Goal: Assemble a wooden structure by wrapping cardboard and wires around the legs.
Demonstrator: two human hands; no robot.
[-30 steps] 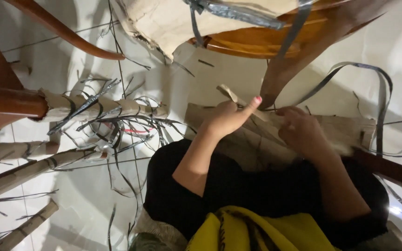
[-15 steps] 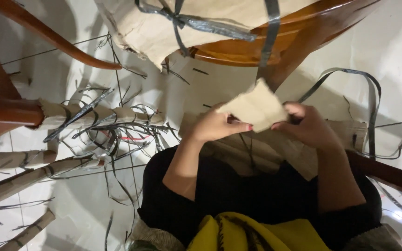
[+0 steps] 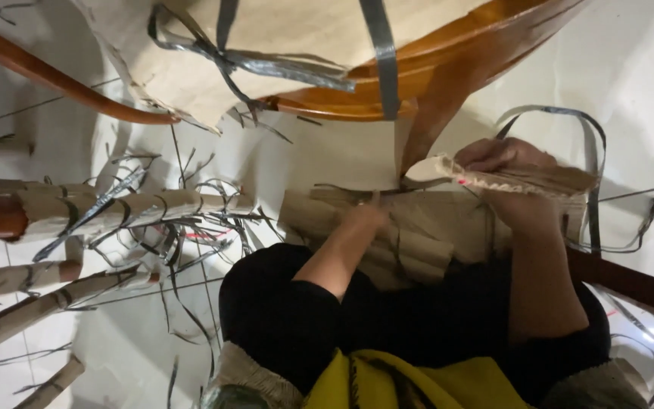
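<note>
My right hand is closed on a torn strip of brown corrugated paper and holds it out flat, just right of a wooden chair leg. My left hand reaches down onto the brown paper wrapping of a long piece lying across my lap. Its fingers are curled at the paper's top edge beside a thin grey strap. They are blurred, so the grip is unclear. My black-clad lap and a yellow garment fill the bottom of the view.
A wooden chair seat half wrapped in brown paper and grey straps hangs above. Paper-wrapped wooden parts lie at left on the white tiled floor, among several cut grey straps. A strap loop lies at right, and a dark wooden rail.
The paper piece, held up by both hands half a second ago, has swung right in my right hand. My left hand let go of it and dropped onto the wrapped piece.
</note>
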